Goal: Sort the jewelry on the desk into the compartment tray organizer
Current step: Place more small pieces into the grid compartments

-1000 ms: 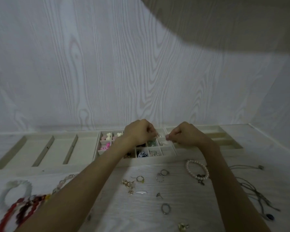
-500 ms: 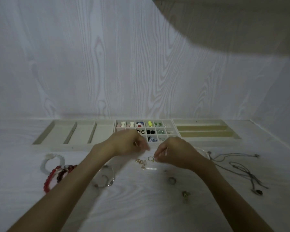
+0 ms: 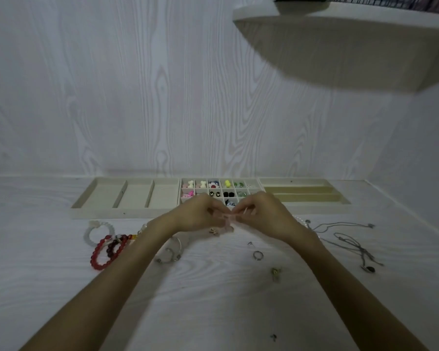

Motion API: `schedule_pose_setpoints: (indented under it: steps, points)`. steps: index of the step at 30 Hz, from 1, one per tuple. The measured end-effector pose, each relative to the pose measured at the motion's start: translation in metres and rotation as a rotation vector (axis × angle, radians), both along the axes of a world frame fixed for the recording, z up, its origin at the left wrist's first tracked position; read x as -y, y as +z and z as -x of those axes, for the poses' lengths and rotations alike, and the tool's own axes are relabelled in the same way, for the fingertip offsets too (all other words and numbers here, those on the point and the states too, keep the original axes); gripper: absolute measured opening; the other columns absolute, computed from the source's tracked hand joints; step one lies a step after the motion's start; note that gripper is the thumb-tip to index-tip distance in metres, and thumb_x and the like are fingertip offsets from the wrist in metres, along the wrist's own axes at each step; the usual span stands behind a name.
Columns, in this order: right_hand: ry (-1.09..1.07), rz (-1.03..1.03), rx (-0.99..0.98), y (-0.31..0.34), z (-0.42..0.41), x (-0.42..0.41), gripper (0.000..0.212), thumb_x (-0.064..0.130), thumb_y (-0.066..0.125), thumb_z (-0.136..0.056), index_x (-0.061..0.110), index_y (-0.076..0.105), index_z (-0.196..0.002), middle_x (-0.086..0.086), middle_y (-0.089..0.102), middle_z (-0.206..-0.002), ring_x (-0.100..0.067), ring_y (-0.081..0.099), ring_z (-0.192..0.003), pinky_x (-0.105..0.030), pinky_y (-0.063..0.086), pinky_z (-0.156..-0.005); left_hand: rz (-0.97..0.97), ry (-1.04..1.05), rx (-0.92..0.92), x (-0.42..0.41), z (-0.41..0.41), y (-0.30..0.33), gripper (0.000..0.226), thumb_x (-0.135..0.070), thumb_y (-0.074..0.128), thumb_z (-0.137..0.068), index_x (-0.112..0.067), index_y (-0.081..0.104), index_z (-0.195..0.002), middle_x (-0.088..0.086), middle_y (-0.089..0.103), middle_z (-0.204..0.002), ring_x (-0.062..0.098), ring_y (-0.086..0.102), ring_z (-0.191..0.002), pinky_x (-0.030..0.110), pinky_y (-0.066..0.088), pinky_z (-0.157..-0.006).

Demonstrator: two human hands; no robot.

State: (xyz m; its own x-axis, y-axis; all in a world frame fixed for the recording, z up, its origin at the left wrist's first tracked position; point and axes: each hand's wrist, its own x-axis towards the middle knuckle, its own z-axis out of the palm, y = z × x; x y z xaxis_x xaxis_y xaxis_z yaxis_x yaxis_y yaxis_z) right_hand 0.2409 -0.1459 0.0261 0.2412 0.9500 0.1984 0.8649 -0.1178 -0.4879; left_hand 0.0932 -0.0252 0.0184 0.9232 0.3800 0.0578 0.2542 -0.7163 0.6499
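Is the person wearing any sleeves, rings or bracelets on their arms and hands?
No. Both forearms are bare with no sleeves showing. The left hand and right hand show no rings, and neither wrist has a bracelet or watch.

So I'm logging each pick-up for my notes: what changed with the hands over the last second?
Both hands drew back from above the small compartments of the tray organizer toward the loose jewelry on the desk. The left hand and right hand now pinch a small pale pink piece between them; what it is cannot be told. The red bead bracelet, ring and cord necklaces lie untouched.
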Motion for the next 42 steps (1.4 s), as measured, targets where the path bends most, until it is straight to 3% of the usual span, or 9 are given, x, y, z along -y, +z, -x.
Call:
schedule_pose_setpoints:
  steps: [3, 8, 13, 17, 26, 30, 34, 38, 42]
  points:
    - [-0.038, -0.087, -0.077, 0.01, -0.011, -0.002, 0.008, 0.026, 0.073, -0.079, 0.025, 0.076, -0.086, 0.013, 0.07, -0.078, 0.002, 0.063, -0.074, -0.02, 0.051, -0.071, 0.099, 0.09, 0.153, -0.002, -0.012, 0.001, 0.018, -0.016, 0.07, -0.084, -0.008, 0.074, -0.1, 0.007, 0.072, -0.086, 0.009, 0.064, -0.078, 0.022, 0.051, -0.077]
    - [-0.108, -0.151, -0.198, 0.019, -0.041, -0.008, 0.004, 0.023, 0.073, -0.08, 0.025, 0.073, -0.082, 0.013, 0.069, -0.074, 0.002, 0.064, -0.07, -0.012, 0.048, -0.065, 0.186, 0.112, 0.186, -0.012, -0.043, 0.011, 0.017, -0.015, 0.072, -0.083, -0.009, 0.074, -0.098, 0.003, 0.073, -0.08, 0.004, 0.064, -0.07, 0.016, 0.05, -0.07]
    - [-0.251, -0.207, -0.213, 0.021, -0.083, -0.021, 0.002, 0.024, 0.073, -0.079, 0.026, 0.074, -0.08, 0.017, 0.066, -0.066, 0.005, 0.063, -0.064, -0.012, 0.044, -0.062, 0.193, 0.098, 0.187, -0.034, -0.087, 0.027, 0.023, -0.023, 0.068, -0.086, -0.011, 0.073, -0.105, -0.002, 0.073, -0.094, -0.004, 0.063, -0.071, 0.013, 0.049, -0.071]
    - [-0.339, -0.163, -0.15, 0.009, -0.105, -0.027, 0.006, 0.028, 0.074, -0.078, 0.024, 0.075, -0.082, 0.012, 0.067, -0.07, 0.0, 0.063, -0.07, -0.017, 0.047, -0.064, 0.178, 0.092, 0.085, -0.046, -0.121, 0.023, 0.024, -0.02, 0.07, -0.084, -0.012, 0.073, -0.106, 0.003, 0.072, -0.108, 0.012, 0.065, -0.101, 0.028, 0.049, -0.096]
    - [-0.408, -0.112, -0.153, -0.027, -0.125, -0.04, 0.009, 0.028, 0.079, -0.072, 0.022, 0.077, -0.078, 0.011, 0.065, -0.06, 0.009, 0.056, -0.057, -0.01, 0.041, -0.053, -0.131, 0.209, -0.032, -0.053, -0.152, -0.015, 0.021, -0.034, 0.073, -0.08, -0.024, 0.074, -0.099, -0.005, 0.073, -0.091, 0.011, 0.066, -0.089, 0.032, 0.054, -0.08]
    - [-0.396, -0.081, -0.144, -0.03, -0.124, -0.051, 0.006, 0.03, 0.079, -0.07, 0.027, 0.077, -0.075, 0.018, 0.062, -0.057, -0.004, 0.064, -0.066, -0.018, 0.045, -0.057, -0.254, 0.2, -0.025, -0.051, -0.153, -0.014, 0.033, -0.045, 0.071, -0.079, -0.027, 0.071, -0.107, -0.009, 0.072, -0.096, 0.008, 0.065, -0.092, 0.026, 0.051, -0.077]
    - [-0.364, -0.05, -0.104, -0.03, -0.119, -0.061, 0.011, 0.035, 0.079, -0.07, 0.027, 0.077, -0.077, 0.016, 0.058, -0.056, -0.006, 0.059, -0.061, -0.017, 0.038, -0.051, -0.324, 0.149, -0.095, -0.054, -0.149, -0.007, 0.027, -0.035, 0.065, -0.086, -0.03, 0.067, -0.113, -0.01, 0.069, -0.106, 0.01, 0.062, -0.1, 0.025, 0.045, -0.077]
    - [-0.395, -0.016, 0.043, -0.032, -0.11, -0.068, 0.011, 0.037, 0.076, -0.074, 0.028, 0.076, -0.081, 0.005, 0.067, -0.073, -0.014, 0.062, -0.072, -0.022, 0.042, -0.06, -0.378, 0.12, -0.117, -0.06, -0.141, -0.001, 0.036, -0.013, 0.051, -0.091, -0.031, 0.063, -0.119, -0.009, 0.064, -0.12, 0.013, 0.057, -0.11, 0.024, 0.038, -0.075]
    - [-0.367, 0.052, 0.173, -0.03, -0.109, -0.067, 0.014, 0.034, 0.066, -0.084, 0.026, 0.076, -0.091, 0.002, 0.072, -0.091, -0.018, 0.065, -0.082, -0.023, 0.044, -0.064, -0.412, 0.036, -0.266, -0.063, -0.138, -0.002, 0.042, -0.01, 0.045, -0.092, -0.035, 0.059, -0.124, 0.003, 0.056, -0.129, 0.023, 0.05, -0.116, 0.036, 0.045, -0.091]
